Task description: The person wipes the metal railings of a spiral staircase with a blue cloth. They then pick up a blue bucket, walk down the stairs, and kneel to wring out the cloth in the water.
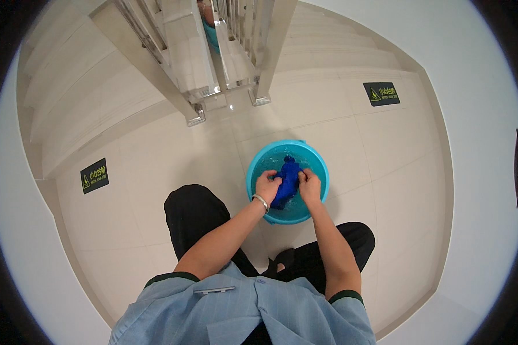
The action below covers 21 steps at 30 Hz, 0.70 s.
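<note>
A turquoise plastic basin (251, 160) holding water stands on the tiled floor before me. Inside it, a wet dark blue cloth (288, 177) is stretched between my two hands. My left hand (267, 186), with a silver bangle at the wrist, grips the cloth's left edge between thumb and fingers. On the opposite edge my right hand (309, 185) pinches the cloth in the same way. The cloth's lower end lies in or close to the water; how deep it goes I cannot tell.
Metal railing posts (265, 60) rise from the floor beyond the basin. Pale stairs (82, 103) lie at the left, and more steps (341, 47) at the upper right. Dark step-warning stickers (94, 176) mark the floor on both sides. My knees (196, 207) flank the basin's near side.
</note>
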Motion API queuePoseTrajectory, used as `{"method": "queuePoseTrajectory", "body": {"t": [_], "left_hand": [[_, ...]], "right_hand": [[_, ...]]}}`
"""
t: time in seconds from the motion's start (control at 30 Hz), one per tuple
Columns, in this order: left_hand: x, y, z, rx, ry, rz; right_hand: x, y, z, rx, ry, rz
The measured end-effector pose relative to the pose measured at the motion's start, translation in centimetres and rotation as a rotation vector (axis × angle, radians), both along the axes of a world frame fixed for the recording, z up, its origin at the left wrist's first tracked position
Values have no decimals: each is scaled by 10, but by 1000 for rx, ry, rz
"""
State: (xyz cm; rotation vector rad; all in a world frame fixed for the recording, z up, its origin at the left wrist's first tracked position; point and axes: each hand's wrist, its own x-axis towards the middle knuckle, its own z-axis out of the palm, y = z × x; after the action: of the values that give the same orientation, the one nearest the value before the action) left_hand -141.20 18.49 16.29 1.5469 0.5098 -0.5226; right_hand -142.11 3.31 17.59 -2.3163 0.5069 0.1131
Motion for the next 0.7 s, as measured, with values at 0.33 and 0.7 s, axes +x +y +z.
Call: {"method": "queuePoseTrajectory", "body": {"t": [0.33,0.7], "left_hand": [[-4,1,22,485,-417,-438],[0,8,59,247,-709,-437]], "right_hand": [[-9,14,25,59,-153,126],[-6,9,66,766,341,-174]]}}
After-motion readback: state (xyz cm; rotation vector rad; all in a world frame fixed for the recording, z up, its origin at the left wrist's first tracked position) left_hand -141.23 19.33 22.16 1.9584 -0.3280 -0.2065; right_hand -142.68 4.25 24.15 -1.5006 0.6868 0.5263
